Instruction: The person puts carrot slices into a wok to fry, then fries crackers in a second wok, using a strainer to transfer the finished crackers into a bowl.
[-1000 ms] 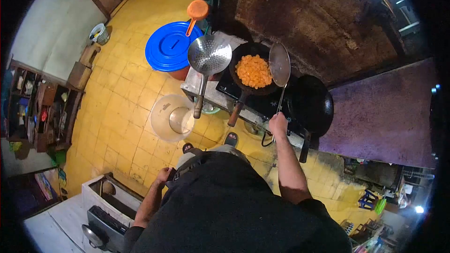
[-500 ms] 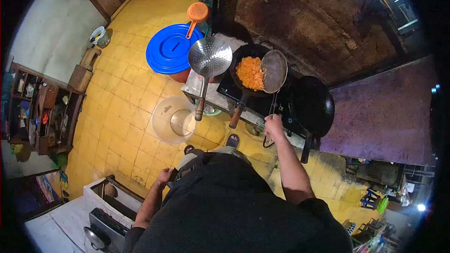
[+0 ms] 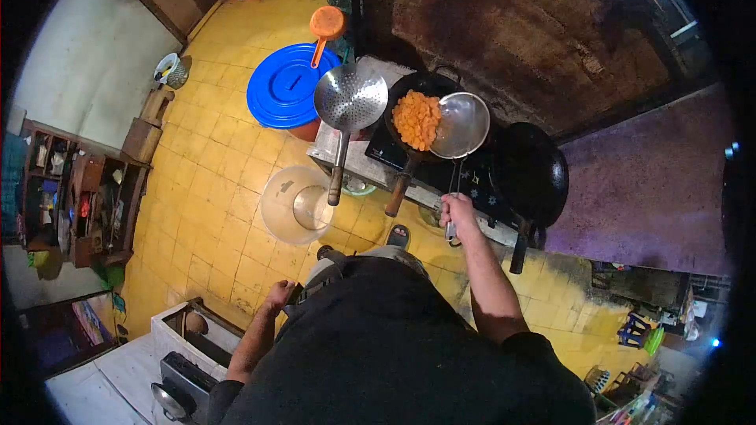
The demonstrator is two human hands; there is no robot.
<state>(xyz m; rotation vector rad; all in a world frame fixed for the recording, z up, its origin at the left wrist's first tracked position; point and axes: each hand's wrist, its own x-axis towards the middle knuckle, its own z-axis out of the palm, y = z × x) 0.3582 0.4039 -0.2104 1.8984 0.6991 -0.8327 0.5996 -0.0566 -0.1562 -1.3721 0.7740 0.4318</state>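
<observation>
My right hand (image 3: 459, 212) is closed round the handle of a fine-mesh strainer (image 3: 463, 130). Its round bowl sits over the right side of a dark wok (image 3: 400, 142), next to a heap of orange food chunks (image 3: 415, 120). Whether the strainer touches the wok cannot be seen. Low by my hip, my left hand (image 3: 279, 295) has its fingers curled against a small dark object that I cannot make out. To the left of the wok lies a large perforated skimmer (image 3: 351, 98) with a wooden-ended handle.
A second black wok (image 3: 529, 173) stands on the stove's right side. At left are a blue-lidded bucket (image 3: 283, 86), an orange dipper (image 3: 327, 24) on it, and a translucent tub (image 3: 279, 205) on the floor. Behind me is a white table (image 3: 118, 378).
The strainer has shifted a little right, and its bowl has turned so that its shiny inside shows more. The orange chunks lie slightly differently. My left hand stays by my hip.
</observation>
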